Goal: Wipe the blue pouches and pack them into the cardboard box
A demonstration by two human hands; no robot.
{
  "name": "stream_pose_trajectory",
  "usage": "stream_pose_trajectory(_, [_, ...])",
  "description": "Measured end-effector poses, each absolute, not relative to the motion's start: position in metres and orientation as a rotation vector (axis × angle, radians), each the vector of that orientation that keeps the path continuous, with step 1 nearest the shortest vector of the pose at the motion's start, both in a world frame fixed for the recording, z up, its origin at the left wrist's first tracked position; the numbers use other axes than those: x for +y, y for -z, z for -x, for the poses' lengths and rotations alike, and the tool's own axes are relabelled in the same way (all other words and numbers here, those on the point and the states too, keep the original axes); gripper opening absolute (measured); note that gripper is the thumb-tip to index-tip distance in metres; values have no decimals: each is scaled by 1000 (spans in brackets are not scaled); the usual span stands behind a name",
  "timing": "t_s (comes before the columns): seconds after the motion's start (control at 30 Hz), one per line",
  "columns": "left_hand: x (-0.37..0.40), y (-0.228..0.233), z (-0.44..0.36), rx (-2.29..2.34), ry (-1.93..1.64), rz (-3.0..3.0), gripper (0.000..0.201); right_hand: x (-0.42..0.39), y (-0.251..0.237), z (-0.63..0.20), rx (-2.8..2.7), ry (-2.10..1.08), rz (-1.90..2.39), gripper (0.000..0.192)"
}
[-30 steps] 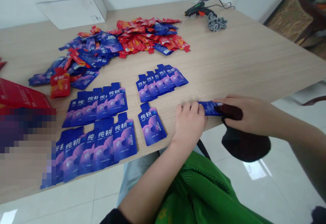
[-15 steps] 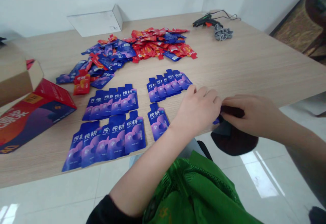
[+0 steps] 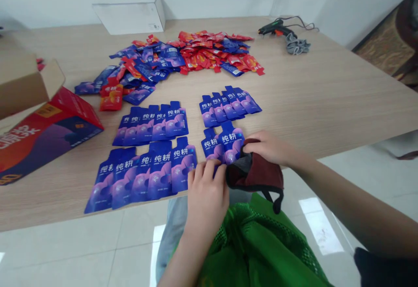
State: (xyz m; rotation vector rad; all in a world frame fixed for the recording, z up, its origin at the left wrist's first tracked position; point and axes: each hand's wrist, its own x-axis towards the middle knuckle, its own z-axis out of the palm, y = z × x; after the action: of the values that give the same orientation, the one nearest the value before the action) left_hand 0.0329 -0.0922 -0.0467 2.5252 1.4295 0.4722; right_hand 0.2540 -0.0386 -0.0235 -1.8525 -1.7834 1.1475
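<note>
My right hand (image 3: 265, 146) is closed on a dark red and grey cloth piece (image 3: 266, 173) with black edging and a dangling black loop. Its fingertips are beside a blue-purple spouted pouch (image 3: 231, 141), which overlaps another blue pouch (image 3: 211, 145) on its left. At the lower edge of these two, my left hand (image 3: 209, 187) has its fingers curled over a pouch's bottom end; the thumb is hidden. Behind them lies an overlapping row of blue pouches (image 3: 228, 106). To the left are two more rows, a back row (image 3: 150, 123) and a front row (image 3: 152, 173).
Red and blue pouches form a loose heap (image 3: 196, 54) farther back. An open printed carton (image 3: 62, 126) stands at left, a white box (image 3: 130, 17) by the wall. A black glue gun (image 3: 276, 28) and grey ruffled cloth (image 3: 297, 45) lie at the back right.
Both hands have moved left and apart. A second pouch now overlaps the single one in the front right row. The cloth piece has come left with my right hand. The view has shifted slightly.
</note>
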Motion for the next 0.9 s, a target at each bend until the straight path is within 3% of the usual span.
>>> stream_pose_trajectory(0.3, [-86, 46, -31, 1377, -524, -2407, 35, -43, 9, -223, -2080, -770, 2103, 24])
stream_pose_trajectory(0.53, [-84, 45, -33, 1396, -318, -2544, 67, -39, 13, -218, -2088, -576, 2274, 23])
stream_pose_trajectory(0.77, [-85, 47, -39, 1404, -439, -2497, 56, -59, -12, -262, -2152, -642, 2162, 24])
stream_pose_trajectory(0.9, [-83, 33, -30, 1414, -663, -2442, 50, -67, -34, -317, -1999, -511, 2117, 24])
